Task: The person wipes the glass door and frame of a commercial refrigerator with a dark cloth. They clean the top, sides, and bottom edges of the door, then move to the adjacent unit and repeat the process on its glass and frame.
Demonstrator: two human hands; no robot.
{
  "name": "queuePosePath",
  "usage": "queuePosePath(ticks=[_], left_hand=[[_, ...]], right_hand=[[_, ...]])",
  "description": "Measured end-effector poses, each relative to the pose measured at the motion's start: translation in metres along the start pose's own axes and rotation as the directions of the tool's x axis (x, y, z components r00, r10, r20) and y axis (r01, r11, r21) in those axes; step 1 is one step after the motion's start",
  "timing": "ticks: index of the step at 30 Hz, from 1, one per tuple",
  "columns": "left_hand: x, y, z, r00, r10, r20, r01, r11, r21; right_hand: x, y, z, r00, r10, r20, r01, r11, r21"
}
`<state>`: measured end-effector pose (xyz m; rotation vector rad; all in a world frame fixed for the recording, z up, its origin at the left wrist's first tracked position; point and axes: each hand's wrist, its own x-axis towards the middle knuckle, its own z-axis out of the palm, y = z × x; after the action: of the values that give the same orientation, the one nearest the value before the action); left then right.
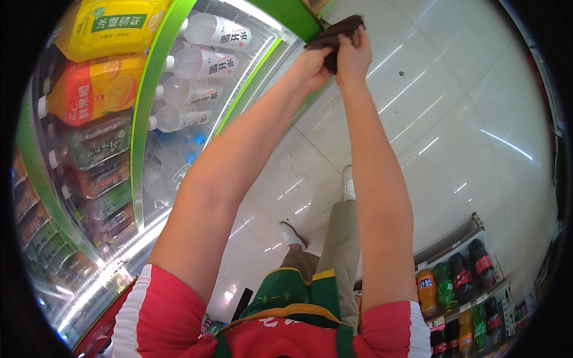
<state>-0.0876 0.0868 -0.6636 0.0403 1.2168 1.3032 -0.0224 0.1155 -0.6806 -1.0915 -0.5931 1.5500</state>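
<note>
Both my arms reach out far ahead, and my hands meet at the top of the view on a dark brown cloth (336,36). My left hand (318,67) grips the cloth's near left part, its thumb on top. With bent fingers my right hand (354,56) holds the right side of the same cloth, which looks folded or bunched. Just left of the cloth is the green frame (286,18) at the corner of a lit drinks cooler. Whether the cloth touches that frame I cannot tell.
Left of me, the cooler holds clear water bottles (203,63), a yellow drink bottle (114,27) and an orange juice bottle (100,89) behind glass. A shelf rack of soda bottles (461,273) stands at my lower right. Glossy pale floor tiles (447,134) lie between them.
</note>
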Motion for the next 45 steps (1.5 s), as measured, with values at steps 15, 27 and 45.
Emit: queuePosePath(ticks=[15,27,45], left_hand=[[-0.132,0.049,-0.03,0.998,-0.003,-0.07,0.013,0.991,0.134],[-0.277,0.167,0.023,0.978,0.155,0.138,-0.152,0.988,-0.034],[-0.402,0.361,0.186,0.696,0.56,0.449,-0.638,0.77,0.028]], right_hand=[[-0.12,-0.043,0.072,0.994,-0.033,0.105,0.074,0.905,-0.418],[-0.215,-0.185,0.168,0.954,-0.223,0.2,0.279,0.903,-0.325],[-0.235,-0.47,0.271,0.497,-0.704,0.508,0.858,0.488,-0.162]])
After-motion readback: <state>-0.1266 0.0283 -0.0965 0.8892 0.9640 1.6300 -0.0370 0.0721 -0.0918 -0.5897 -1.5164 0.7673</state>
